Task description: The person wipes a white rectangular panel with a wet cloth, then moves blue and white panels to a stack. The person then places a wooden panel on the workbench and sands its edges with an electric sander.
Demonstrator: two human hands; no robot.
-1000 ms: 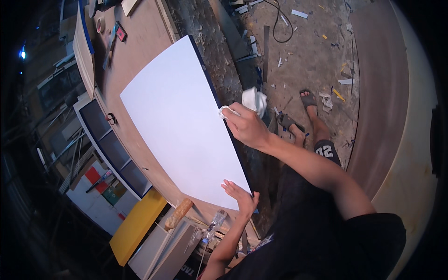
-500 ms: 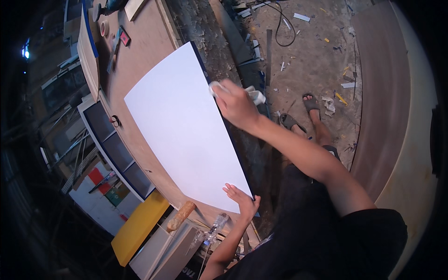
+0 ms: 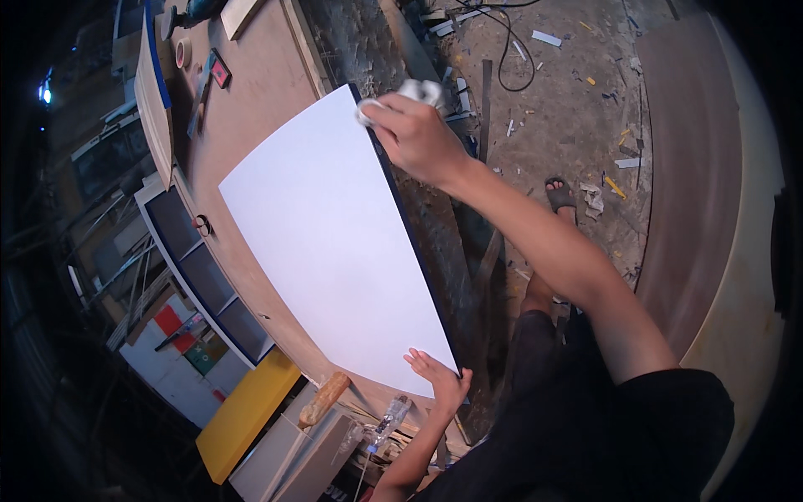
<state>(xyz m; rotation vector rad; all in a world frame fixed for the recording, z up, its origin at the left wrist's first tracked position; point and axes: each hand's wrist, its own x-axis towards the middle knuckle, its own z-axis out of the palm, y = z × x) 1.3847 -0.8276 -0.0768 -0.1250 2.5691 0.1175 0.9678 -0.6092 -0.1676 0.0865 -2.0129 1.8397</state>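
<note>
At centre frame, a flat white rectangular panel with a dark-blue edge (image 3: 322, 243) is touched near its bottom by the left hand (image 3: 443, 386), fingers extended. A crumpled white cloth (image 3: 424, 92) is clamped by the right hand (image 3: 420, 140), upper centre. The panel seems stiff, slippery-faced, best held by opposite edges.
</note>
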